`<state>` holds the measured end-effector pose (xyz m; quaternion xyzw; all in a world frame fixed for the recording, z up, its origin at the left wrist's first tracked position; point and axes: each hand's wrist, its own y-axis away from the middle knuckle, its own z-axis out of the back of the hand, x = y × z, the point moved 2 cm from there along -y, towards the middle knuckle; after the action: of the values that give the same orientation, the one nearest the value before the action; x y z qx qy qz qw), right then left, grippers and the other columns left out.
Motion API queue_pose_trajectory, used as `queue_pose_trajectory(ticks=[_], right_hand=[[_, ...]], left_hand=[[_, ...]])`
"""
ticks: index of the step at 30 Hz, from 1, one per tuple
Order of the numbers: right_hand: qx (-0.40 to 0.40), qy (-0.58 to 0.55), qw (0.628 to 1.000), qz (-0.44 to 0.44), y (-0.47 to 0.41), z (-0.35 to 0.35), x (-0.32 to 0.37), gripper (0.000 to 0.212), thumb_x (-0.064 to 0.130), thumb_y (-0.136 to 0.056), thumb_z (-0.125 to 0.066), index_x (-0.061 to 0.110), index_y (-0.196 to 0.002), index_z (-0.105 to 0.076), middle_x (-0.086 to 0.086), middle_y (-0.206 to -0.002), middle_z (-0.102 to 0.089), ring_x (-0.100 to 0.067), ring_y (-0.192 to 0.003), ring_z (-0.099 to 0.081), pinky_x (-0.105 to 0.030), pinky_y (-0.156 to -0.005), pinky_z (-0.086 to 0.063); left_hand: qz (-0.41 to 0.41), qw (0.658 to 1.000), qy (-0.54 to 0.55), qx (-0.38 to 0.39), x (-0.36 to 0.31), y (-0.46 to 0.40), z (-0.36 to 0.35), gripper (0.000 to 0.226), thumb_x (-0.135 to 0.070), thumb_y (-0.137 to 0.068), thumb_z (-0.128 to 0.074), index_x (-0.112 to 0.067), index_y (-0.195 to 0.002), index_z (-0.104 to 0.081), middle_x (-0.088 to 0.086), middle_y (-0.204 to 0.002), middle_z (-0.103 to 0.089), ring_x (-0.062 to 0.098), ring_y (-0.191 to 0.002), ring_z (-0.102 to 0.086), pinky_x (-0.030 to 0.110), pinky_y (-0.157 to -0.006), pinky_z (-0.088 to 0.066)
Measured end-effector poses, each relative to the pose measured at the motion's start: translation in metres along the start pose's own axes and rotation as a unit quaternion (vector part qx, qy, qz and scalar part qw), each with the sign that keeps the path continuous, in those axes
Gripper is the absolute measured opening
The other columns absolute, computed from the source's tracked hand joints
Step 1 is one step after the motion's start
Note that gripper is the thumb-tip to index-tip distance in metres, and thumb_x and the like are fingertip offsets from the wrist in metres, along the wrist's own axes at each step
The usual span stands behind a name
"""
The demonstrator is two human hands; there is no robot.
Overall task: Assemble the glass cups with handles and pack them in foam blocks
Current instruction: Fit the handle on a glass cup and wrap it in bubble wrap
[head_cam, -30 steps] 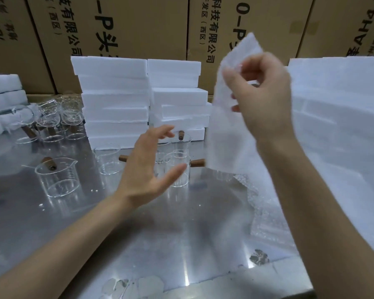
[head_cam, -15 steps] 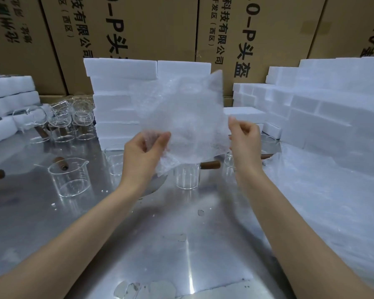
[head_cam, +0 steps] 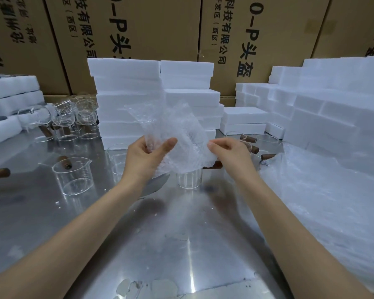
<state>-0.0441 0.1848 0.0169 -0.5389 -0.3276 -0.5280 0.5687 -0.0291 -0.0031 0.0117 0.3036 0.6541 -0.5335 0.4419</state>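
A crumpled sheet of clear bubble wrap [head_cam: 177, 134] hangs in the air over the middle of the steel table [head_cam: 160, 244]. My left hand [head_cam: 147, 157] pinches its left edge between thumb and fingers. My right hand [head_cam: 231, 154] pinches its right edge. Right under the sheet stands a glass cup [head_cam: 189, 180] with a brown wooden handle [head_cam: 212, 166]. Another glass cup with a handle [head_cam: 73, 174] stands to the left. White foam blocks [head_cam: 151, 100] are stacked behind the sheet.
More glass cups [head_cam: 65, 121] crowd the back left beside foam trays [head_cam: 11, 104]. Cups with handles [head_cam: 248, 140] sit at the back right. A pile of bubble wrap [head_cam: 333, 201] and foam blocks [head_cam: 333, 108] fill the right. Cardboard boxes [head_cam: 160, 29] form the back wall.
The bubble wrap sheet, first held up high by my right hand alone, is now lower, more crumpled, and held by both hands.
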Motion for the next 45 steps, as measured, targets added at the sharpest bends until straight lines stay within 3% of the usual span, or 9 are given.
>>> queue_pose_trajectory(ticks=[6,10,14,22,24,28,32,37,45], right_hand=[[0.014,0.06,0.997,-0.045,-0.003,-0.007,-0.009,0.038,0.046,-0.087,-0.058,0.018,-0.113,-0.059,0.01,-0.106,-0.058,-0.016,-0.098,-0.061,-0.029,-0.083,-0.042],[0.005,0.068,0.997,-0.017,-0.003,-0.007,-0.013,0.019,0.025,-0.088,-0.06,0.008,-0.093,-0.065,-0.007,-0.091,-0.067,-0.018,-0.088,-0.061,-0.04,-0.086,-0.049],[-0.091,-0.031,0.994,0.046,-0.001,0.0,0.001,0.006,0.019,-0.085,-0.065,0.017,-0.08,-0.064,0.002,-0.078,-0.061,-0.017,-0.078,-0.057,-0.043,-0.079,-0.053],[-0.289,-0.055,0.928,0.23,0.011,0.016,0.026,0.041,0.0,-0.082,-0.063,0.029,-0.069,-0.038,0.008,-0.073,-0.047,-0.024,-0.072,-0.056,-0.044,-0.067,-0.053],[-0.295,0.016,0.906,0.303,0.014,0.013,0.028,0.045,-0.015,-0.07,-0.054,0.027,-0.067,-0.037,0.006,-0.072,-0.043,-0.007,-0.068,-0.046,-0.016,-0.065,-0.042],[-0.225,0.13,0.909,0.327,0.017,0.0,0.022,0.038,-0.013,-0.052,-0.045,0.021,-0.069,-0.044,0.006,-0.079,-0.042,-0.004,-0.065,-0.035,-0.016,-0.052,-0.03],[-0.194,0.199,0.914,0.297,0.01,-0.002,0.01,0.037,-0.013,-0.063,-0.047,0.023,-0.069,-0.046,0.009,-0.079,-0.042,-0.013,-0.067,-0.043,-0.018,-0.05,-0.029],[-0.166,0.243,0.926,0.237,0.003,-0.005,-0.004,0.03,-0.01,-0.071,-0.049,0.02,-0.069,-0.052,0.009,-0.081,-0.043,-0.01,-0.069,-0.04,-0.024,-0.053,-0.031],[-0.123,0.233,0.949,0.171,-0.003,-0.006,-0.016,0.022,0.003,-0.083,-0.049,0.022,-0.085,-0.061,0.007,-0.096,-0.053,-0.01,-0.08,-0.048,-0.025,-0.061,-0.035]], left_hand=[[-0.016,1.0,0.007,0.01,-0.003,0.001,-0.002,0.026,-0.035,-0.072,-0.073,-0.021,-0.064,-0.052,-0.02,-0.044,-0.055,-0.007,-0.04,-0.051,0.005,-0.041,-0.035],[-0.008,0.999,0.007,0.042,-0.002,-0.001,0.001,0.029,-0.045,-0.063,-0.071,-0.02,-0.071,-0.058,-0.019,-0.052,-0.061,-0.007,-0.047,-0.054,0.006,-0.047,-0.04],[-0.016,0.999,0.028,0.038,0.003,-0.006,0.006,0.023,-0.035,-0.068,-0.074,-0.023,-0.083,-0.063,-0.017,-0.068,-0.068,-0.006,-0.061,-0.061,0.007,-0.055,-0.044],[-0.134,0.982,-0.104,-0.085,-0.006,-0.007,0.019,0.058,-0.038,-0.081,-0.072,-0.016,-0.125,-0.042,-0.004,-0.116,-0.048,0.01,-0.098,-0.055,0.021,-0.086,-0.048],[-0.279,0.938,-0.183,-0.097,-0.016,-0.001,0.015,0.066,-0.035,-0.079,-0.076,-0.005,-0.124,-0.038,0.009,-0.119,-0.042,0.021,-0.101,-0.05,0.015,-0.088,-0.041],[-0.549,0.772,-0.305,-0.101,-0.024,0.011,0.006,0.064,-0.037,-0.072,-0.075,-0.01,-0.116,-0.037,0.009,-0.111,-0.034,0.027,-0.101,-0.039,0.028,-0.09,-0.035],[-0.573,0.705,-0.416,-0.043,-0.011,0.015,-0.001,0.059,-0.05,-0.081,-0.066,-0.014,-0.122,-0.044,0.006,-0.109,-0.037,0.024,-0.099,-0.041,0.037,-0.081,-0.033],[-0.513,0.73,-0.443,0.089,-0.004,0.009,0.004,0.04,-0.043,-0.091,-0.053,-0.012,-0.104,-0.074,0.008,-0.089,-0.065,0.027,-0.076,-0.062,0.038,-0.072,-0.043],[-0.459,0.767,-0.43,0.125,-0.002,0.01,0.002,0.027,-0.027,-0.094,-0.054,-0.011,-0.09,-0.075,0.005,-0.079,-0.065,0.025,-0.067,-0.059,0.033,-0.063,-0.042]])
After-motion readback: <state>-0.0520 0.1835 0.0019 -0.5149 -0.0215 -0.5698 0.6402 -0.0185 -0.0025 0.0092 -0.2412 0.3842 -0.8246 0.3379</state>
